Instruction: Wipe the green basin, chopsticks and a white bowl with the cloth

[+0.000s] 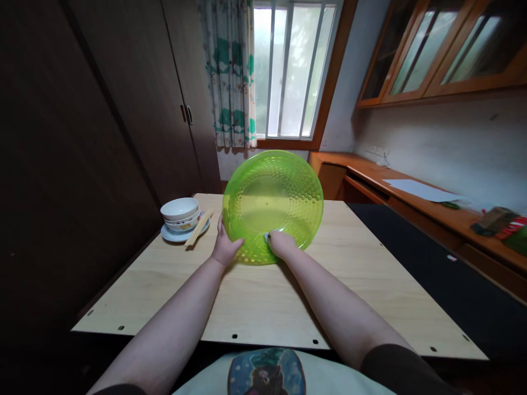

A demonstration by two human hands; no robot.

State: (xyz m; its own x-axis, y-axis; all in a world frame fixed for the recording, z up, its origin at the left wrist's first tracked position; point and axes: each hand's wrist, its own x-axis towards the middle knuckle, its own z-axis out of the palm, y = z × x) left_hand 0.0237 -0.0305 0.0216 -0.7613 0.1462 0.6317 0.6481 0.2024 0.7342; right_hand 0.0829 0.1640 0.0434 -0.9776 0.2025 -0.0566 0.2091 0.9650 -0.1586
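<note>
A translucent green basin (267,203) is tilted up above the wooden table (164,296), its inside facing me. My left hand (225,245) grips its lower left rim, thumb on the inside and fingers behind. Inside the basin, near the bottom, my right hand (280,244) is closed on a small whitish cloth (267,237), mostly hidden by the fingers. Left of the basin, stacked white bowls (180,208) sit on a plate (175,236), with light wooden chopsticks (198,228) resting across its right side.
A dark wardrobe (123,99) stands along the left. At the right, an orange-brown desk (370,170) carries white paper (424,190) and some packages (496,221). A black surface (411,241) adjoins the table's right edge. A window (292,71) is beyond.
</note>
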